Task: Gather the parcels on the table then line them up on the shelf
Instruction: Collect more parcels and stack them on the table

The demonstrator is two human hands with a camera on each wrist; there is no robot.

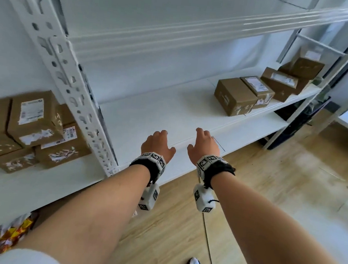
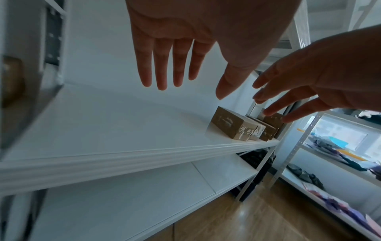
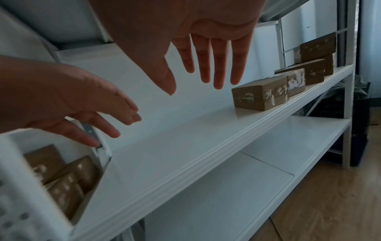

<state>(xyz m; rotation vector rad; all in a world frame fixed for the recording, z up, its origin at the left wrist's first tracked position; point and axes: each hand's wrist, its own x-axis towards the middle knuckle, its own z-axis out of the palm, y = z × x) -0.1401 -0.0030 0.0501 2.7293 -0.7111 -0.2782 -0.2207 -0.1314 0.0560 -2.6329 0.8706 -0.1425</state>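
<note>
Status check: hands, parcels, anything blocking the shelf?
Left hand and right hand open, empty, over the shelf. Parcels lined up at its right end. Nothing in the way.

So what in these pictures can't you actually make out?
- Label print on the parcels: too small, head view.
- Parcel stack beyond the upright: cut by the left edge there, blurred in the right wrist view.
- Fingertips of the left hand and right hand: hidden behind the knuckles, head view.
- The table: out of frame.
</note>
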